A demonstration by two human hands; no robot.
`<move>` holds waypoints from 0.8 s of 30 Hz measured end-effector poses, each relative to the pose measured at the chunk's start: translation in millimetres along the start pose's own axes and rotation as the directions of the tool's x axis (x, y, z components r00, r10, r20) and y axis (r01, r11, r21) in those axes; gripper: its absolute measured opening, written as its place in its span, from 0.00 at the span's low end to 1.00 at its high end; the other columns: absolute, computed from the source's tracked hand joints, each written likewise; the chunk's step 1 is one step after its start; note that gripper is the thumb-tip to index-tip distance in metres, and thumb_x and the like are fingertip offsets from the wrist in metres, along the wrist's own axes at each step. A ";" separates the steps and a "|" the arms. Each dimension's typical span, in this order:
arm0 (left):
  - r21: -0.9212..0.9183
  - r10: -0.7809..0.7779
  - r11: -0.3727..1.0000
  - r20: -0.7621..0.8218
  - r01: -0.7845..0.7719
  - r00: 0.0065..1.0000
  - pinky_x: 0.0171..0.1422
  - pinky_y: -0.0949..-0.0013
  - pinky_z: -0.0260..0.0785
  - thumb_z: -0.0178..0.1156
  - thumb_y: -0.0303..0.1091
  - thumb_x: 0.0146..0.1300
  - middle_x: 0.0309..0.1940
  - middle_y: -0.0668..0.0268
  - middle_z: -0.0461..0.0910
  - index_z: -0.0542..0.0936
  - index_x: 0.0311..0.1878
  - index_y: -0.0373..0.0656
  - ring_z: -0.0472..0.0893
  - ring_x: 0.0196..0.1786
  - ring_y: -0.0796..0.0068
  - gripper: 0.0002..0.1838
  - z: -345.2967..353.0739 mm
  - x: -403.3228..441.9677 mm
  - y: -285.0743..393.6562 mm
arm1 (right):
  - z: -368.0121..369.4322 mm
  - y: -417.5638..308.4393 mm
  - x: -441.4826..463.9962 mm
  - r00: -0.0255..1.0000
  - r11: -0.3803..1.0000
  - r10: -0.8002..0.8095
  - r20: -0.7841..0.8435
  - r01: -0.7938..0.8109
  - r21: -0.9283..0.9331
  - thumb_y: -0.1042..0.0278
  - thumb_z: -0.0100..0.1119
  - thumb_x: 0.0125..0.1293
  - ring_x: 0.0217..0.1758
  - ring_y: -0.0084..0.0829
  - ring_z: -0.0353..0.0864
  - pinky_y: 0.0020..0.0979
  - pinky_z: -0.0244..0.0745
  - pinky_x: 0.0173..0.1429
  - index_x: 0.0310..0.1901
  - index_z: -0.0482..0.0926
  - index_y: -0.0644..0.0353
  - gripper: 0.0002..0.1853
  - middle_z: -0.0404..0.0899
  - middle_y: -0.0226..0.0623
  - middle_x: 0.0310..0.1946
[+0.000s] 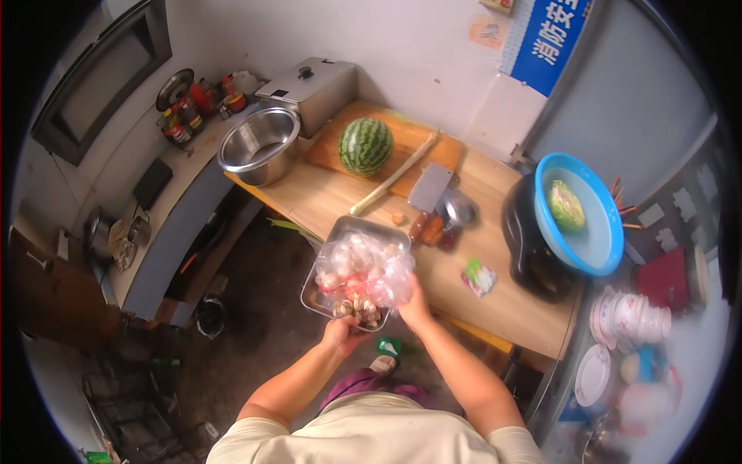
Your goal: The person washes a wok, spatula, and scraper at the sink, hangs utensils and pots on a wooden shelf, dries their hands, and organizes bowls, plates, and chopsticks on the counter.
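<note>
Between my hands is a metal tray (309, 298) with garlic bulbs (357, 309) at its near end and a clear plastic bag (359, 263) of pale bulbs on top. My left hand (340, 334) grips the tray's near edge, its fingers partly hidden under the rim. At the right side, my right hand (413, 303) is closed around the tray's edge beside the bag. The tray's far end is near the front edge of the wooden table (479, 317).
A watermelon (365, 147) and a long stalk (394, 174) lie on a cutting board (328, 147). Beyond are a cleaver (430, 187), bagged vegetables (437, 230), a steel pot (259, 147) and a blue basin (553, 232) holding a cabbage (566, 206). Stacked bowls (630, 317) stand at right.
</note>
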State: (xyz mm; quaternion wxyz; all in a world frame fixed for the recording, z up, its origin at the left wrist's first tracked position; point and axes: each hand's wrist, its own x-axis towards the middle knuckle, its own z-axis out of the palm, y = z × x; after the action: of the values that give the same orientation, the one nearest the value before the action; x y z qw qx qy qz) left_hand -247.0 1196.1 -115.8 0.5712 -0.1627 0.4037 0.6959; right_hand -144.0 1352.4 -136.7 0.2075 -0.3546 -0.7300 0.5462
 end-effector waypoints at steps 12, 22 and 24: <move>0.185 0.127 0.975 0.009 -0.127 0.992 0.53 0.52 0.72 0.47 0.31 0.66 0.52 0.51 0.69 0.62 0.56 0.31 0.73 0.51 0.51 0.18 38.6 80.0 17.2 | 9.5 12.4 52.1 0.989 0.957 -0.089 -0.117 0.118 0.265 0.81 0.55 0.53 0.67 0.44 0.55 0.36 0.68 0.61 0.68 0.43 0.59 0.42 0.47 0.48 0.66; 0.773 -0.295 0.604 0.441 -0.192 0.847 0.51 0.65 0.72 0.52 0.31 0.63 0.46 0.60 0.76 0.70 0.54 0.35 0.78 0.46 0.68 0.17 125.1 54.2 -4.9 | -61.0 -4.3 16.1 0.904 0.976 -0.162 -0.396 0.206 0.071 0.80 0.53 0.57 0.55 0.39 0.73 0.32 0.75 0.52 0.58 0.64 0.62 0.25 0.70 0.48 0.52; 0.778 -0.345 0.553 0.539 -0.298 0.769 0.56 0.66 0.69 0.53 0.30 0.63 0.48 0.61 0.75 0.69 0.56 0.36 0.77 0.49 0.70 0.19 150.4 56.4 -27.2 | -93.6 7.7 3.6 0.863 0.962 -0.176 -0.474 0.253 0.102 0.79 0.51 0.60 0.54 0.36 0.75 0.30 0.73 0.53 0.57 0.65 0.64 0.21 0.74 0.46 0.48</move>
State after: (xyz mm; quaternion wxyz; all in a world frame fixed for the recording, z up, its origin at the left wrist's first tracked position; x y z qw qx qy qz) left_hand -203.2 1346.5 -71.4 0.6885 0.3684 0.4606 0.4219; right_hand -79.5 1417.1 -114.6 0.4621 -0.3723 -0.6484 0.4768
